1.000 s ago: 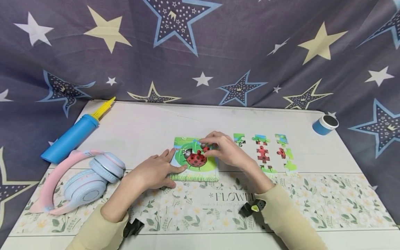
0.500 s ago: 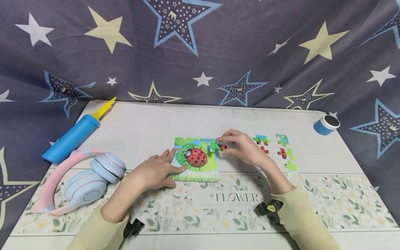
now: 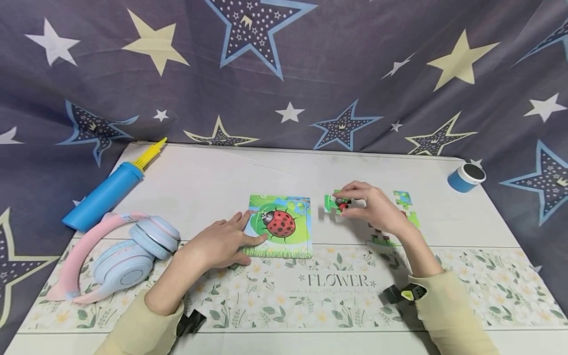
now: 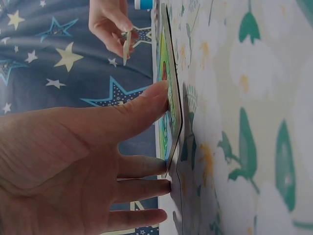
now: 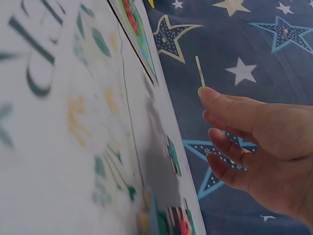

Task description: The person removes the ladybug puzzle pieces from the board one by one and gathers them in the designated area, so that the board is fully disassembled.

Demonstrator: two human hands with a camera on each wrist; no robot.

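Note:
My left hand (image 3: 223, 240) lies spread at the left edge of a square puzzle board (image 3: 277, 249) printed with a red ladybug. Its thumb (image 4: 156, 90) rests over the near rim in the left wrist view, the other fingertips along the left side. Right of the board, my right hand (image 3: 374, 209) pinches a green and red puzzle piece (image 3: 330, 204) between thumb and fingers. Seen edge-on in the right wrist view, that puzzle piece (image 5: 199, 71) is held above the table. Several loose pieces (image 3: 403, 198) lie beneath and beyond this hand, partly hidden by it.
Pink and blue headphones (image 3: 128, 261) lie at the left, near a blue hand pump (image 3: 104, 197) with a yellow nozzle. A small blue jar (image 3: 465, 178) stands at the back right. A star-patterned curtain (image 3: 257, 98) hangs behind the table.
My right hand has moved right, from over the puzzle board to above the loose pieces, carrying the puzzle piece. The left hand keeps its place on the board.

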